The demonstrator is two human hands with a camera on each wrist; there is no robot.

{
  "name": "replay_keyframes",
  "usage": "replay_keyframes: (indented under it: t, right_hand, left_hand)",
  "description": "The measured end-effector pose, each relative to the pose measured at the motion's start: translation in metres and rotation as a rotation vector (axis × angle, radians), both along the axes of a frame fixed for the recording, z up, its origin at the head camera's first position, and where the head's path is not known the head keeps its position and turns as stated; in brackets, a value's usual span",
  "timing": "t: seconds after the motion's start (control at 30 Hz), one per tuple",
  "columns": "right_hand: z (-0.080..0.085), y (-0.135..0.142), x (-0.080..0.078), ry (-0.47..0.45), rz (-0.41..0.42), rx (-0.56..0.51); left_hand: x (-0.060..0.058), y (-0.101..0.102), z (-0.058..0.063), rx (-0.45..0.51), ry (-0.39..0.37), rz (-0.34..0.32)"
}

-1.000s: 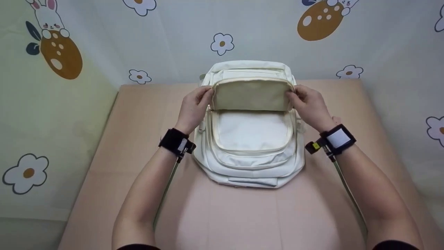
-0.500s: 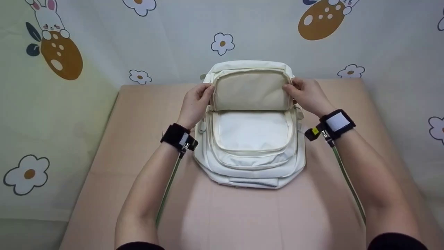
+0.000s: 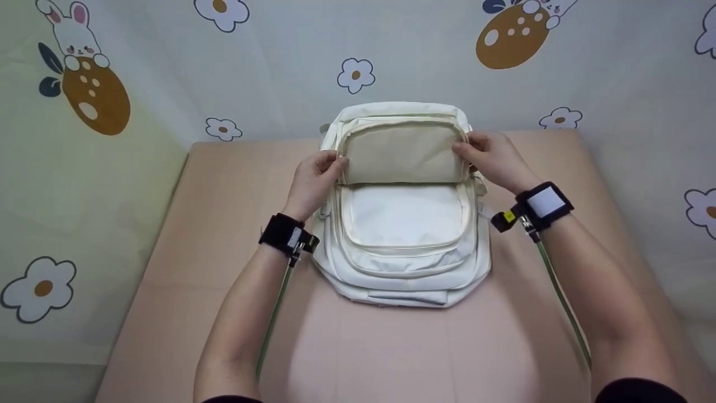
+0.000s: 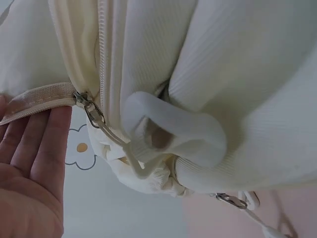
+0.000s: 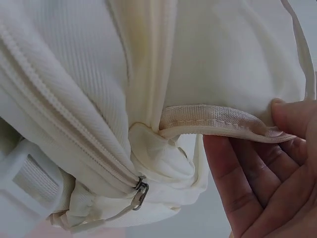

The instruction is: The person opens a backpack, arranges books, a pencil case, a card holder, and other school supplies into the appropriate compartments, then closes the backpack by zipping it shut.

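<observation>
A white backpack [image 3: 408,280] lies on the table with its front pocket unzipped. The pocket flap [image 3: 405,151] is folded up, beige lining outward, above the white inside of the pocket [image 3: 408,215]. My left hand [image 3: 313,182] pinches the flap's left edge between thumb and fingers. On the opposite edge, my right hand [image 3: 498,159] pinches the flap, thumb on the lining. In the left wrist view a metal zipper slider [image 4: 84,99] sits at the end of the flap's tape, beside the fingers. The right wrist view shows the stitched edge tape [image 5: 213,119] over my fingers.
The pink-beige table [image 3: 391,358] extends around the backpack. A pale curtain [image 3: 279,67] printed with flowers and rabbits closes in the back and sides. Each wrist carries a black strap [image 3: 282,232] with a camera and a green cable [image 3: 274,319].
The flap was tipped higher and flatter against the backpack, showing more lining, and both hands rose with it. Since then the left hand has slid slightly down along its edge.
</observation>
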State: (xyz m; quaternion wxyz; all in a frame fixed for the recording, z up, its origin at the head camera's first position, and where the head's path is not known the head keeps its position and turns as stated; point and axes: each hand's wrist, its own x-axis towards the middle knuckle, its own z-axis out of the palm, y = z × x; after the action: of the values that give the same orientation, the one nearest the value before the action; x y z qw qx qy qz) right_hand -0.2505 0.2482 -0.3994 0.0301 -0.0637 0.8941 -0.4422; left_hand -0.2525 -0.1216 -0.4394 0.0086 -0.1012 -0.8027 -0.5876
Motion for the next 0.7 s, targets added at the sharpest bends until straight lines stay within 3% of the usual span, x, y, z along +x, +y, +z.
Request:
replay_keyframes:
  t: [0.2,0.3,0.4,0.53,0.6,0.7]
  right_hand:
    - [0.008,0.029,0.012,-0.041,-0.044,-0.003]
    - [0.003,0.055,0.015,-0.021,-0.086,0.067]
    - [-0.011,0.081,0.018,-0.029,-0.111,0.219]
    - [-0.038,0.110,0.026,-0.161,-0.139,0.448]
    - [-0.051,0.119,0.031,-0.224,-0.169,0.507]
    - [-0.066,0.128,0.038,-0.216,-0.214,0.547]
  left_hand:
    - [-0.002,0.001,0.002,-0.035,0.003,0.033]
    - [-0.002,0.001,0.003,-0.050,-0.005,0.049]
    - [-0.002,0.000,0.003,-0.050,-0.023,0.059]
    - [-0.001,0.000,0.002,-0.044,-0.044,0.061]
    - [-0.002,0.002,0.002,-0.043,-0.055,0.058]
    - [-0.002,0.004,0.003,-0.050,-0.059,0.049]
